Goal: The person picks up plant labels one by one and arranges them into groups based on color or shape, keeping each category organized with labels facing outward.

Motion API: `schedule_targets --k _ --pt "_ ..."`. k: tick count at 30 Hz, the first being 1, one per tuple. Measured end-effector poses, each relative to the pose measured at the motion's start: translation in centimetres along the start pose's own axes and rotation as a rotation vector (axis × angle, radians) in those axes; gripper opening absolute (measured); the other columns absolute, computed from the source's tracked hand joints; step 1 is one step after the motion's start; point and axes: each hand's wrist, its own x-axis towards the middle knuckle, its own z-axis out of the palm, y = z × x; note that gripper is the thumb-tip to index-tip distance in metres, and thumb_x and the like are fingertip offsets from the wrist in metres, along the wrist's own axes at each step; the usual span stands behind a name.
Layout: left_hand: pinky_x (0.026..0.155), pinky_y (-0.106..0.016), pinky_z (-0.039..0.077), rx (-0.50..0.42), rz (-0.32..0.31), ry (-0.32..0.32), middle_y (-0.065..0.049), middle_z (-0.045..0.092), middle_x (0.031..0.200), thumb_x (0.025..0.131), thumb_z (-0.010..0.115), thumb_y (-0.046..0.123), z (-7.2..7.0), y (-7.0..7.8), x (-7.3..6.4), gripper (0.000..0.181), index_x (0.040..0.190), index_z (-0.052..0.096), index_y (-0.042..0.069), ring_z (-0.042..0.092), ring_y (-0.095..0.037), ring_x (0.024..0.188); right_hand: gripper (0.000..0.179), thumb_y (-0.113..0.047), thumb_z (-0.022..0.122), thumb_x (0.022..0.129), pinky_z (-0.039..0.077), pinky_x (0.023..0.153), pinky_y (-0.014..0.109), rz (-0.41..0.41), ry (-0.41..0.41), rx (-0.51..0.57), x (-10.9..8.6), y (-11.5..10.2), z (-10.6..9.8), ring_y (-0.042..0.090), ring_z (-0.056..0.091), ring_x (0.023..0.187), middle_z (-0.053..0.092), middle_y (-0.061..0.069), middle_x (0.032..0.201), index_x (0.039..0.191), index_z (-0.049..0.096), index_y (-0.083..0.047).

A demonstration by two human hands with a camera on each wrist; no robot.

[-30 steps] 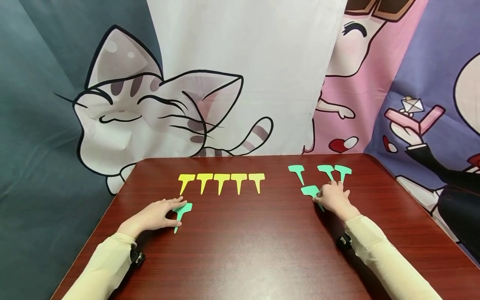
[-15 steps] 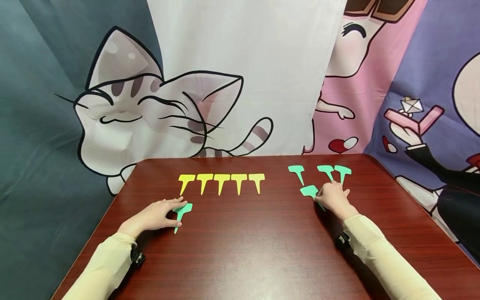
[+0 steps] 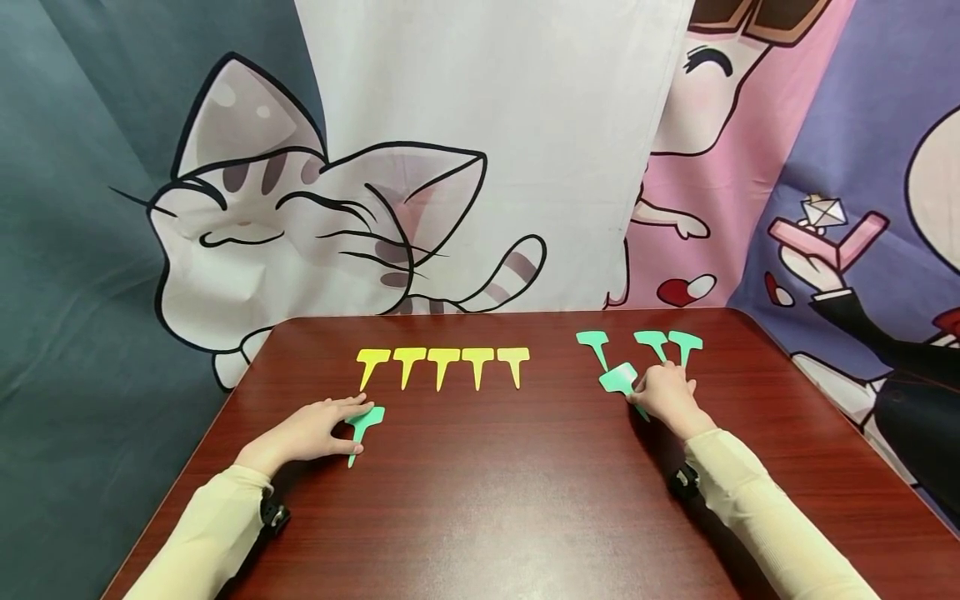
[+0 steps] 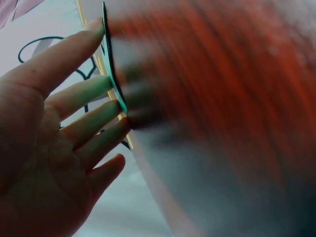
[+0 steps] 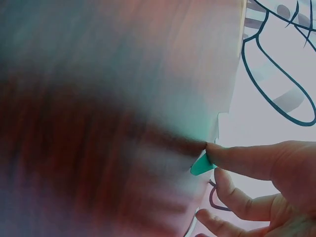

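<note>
In the head view my left hand point(image 3: 303, 432) rests on the table at the left, with fingers fairly straight. Its fingertips and thumb touch a green T-shaped plant label point(image 3: 364, 422), which also appears edge-on as a thin green label point(image 4: 116, 89) in the left wrist view. Toward the right, my right hand point(image 3: 666, 398) pinches the stem of another green plant label point(image 3: 618, 379) between thumb and finger. That label's broad head points left and catches the light. The right wrist view shows the stem end of the pinched label point(image 5: 201, 165) by the thumb.
A row of several yellow plant labels point(image 3: 444, 357) lies along the left and middle of the brown table point(image 3: 480, 492). Behind my right hand lie a single green label point(image 3: 593, 340) and two more green labels point(image 3: 651, 339) side by side. A printed curtain point(image 3: 487, 83) hangs behind.
The label in my right hand has tilted slightly; its head sits a little higher and now shines. My right hand has barely shifted. The left hand and its label have stayed put.
</note>
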Motion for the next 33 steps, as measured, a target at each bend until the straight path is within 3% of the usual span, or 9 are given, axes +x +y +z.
schedule_targets --k 20,33 --pt "0.106 -0.06 0.03 -0.011 -0.013 -0.007 -0.018 0.041 0.147 0.083 0.07 0.043 -0.01 0.0 -0.12 0.071 0.141 0.047 0.008 0.042 -0.044 0.131 0.025 -0.02 0.069 0.083 0.031 0.083 0.075 0.0 -0.024 0.019 -0.2 -0.19 -0.01 0.052 0.036 0.106 0.053 0.029 0.101 0.061 0.072 -0.009" --pt "0.106 -0.06 0.03 -0.001 -0.005 -0.005 -0.019 0.042 0.146 0.082 0.07 0.043 -0.1 0.07 -0.08 0.071 0.14 0.048 0.008 0.042 -0.044 0.13 0.016 -0.02 0.07 0.082 0.015 0.091 0.082 0.034 -0.002 0.043 0.19 -0.42 0.15 0.056 0.037 0.11 0.053 0.027 0.102 0.071 0.072 -0.008"
